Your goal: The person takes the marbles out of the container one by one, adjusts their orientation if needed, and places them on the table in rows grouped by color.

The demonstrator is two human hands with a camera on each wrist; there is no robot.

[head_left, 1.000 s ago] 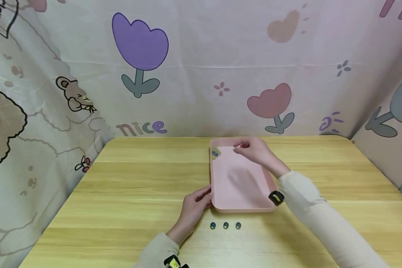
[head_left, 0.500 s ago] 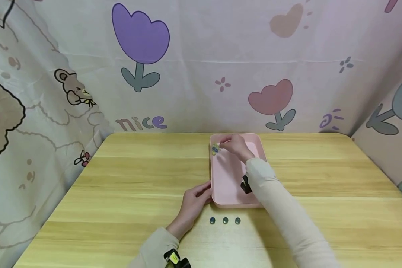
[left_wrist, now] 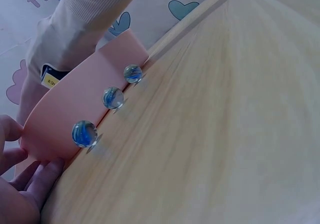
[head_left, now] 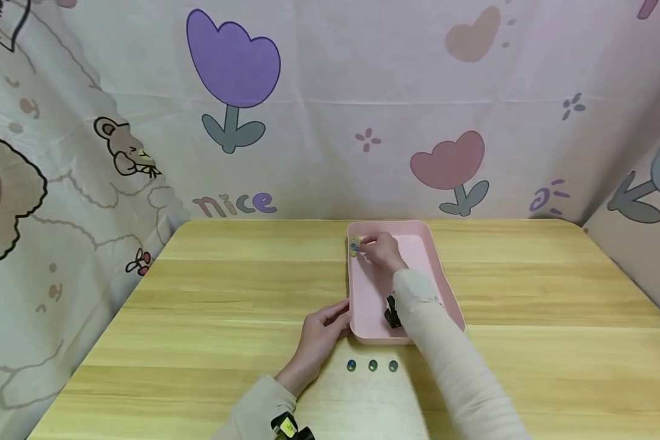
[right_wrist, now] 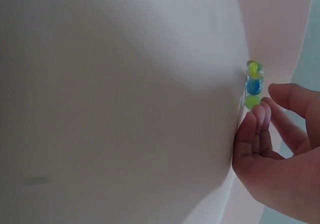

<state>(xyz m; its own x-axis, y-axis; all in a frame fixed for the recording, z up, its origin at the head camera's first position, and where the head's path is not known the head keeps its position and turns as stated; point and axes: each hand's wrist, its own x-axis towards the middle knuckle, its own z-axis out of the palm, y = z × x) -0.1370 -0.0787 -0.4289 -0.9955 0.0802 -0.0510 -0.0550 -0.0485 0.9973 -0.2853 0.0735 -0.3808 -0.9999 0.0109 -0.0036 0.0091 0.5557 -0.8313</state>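
A pink tray (head_left: pixel 370 321) stands on the wooden table. My left hand (head_left: pixel 320 333) touches the outside of its near-left corner, and in the left wrist view the fingers lie against the pink wall. Clustered inside the far-left corner are several glass marbles (head_left: pixel 354 247), showing yellow, blue and green in the right wrist view. My right hand (head_left: pixel 382 250) reaches over the tray to this cluster, its thumb and fingertips beside a green marble (right_wrist: pixel 252 102). Between thumb and forefinger there is a small gap, with no marble visible in it.
Three clear marbles with blue swirls, among them a left one (left_wrist: pixel 85 134), a middle one (left_wrist: pixel 113 98) and a right one (left_wrist: pixel 133 73), sit in a row on the table before the tray's near wall. A printed curtain (head_left: pixel 319 171) hangs behind the table.
My right hand has moved left across the tray, from near its far right side to the marbles in the corner. My left hand stays at the near-left corner.
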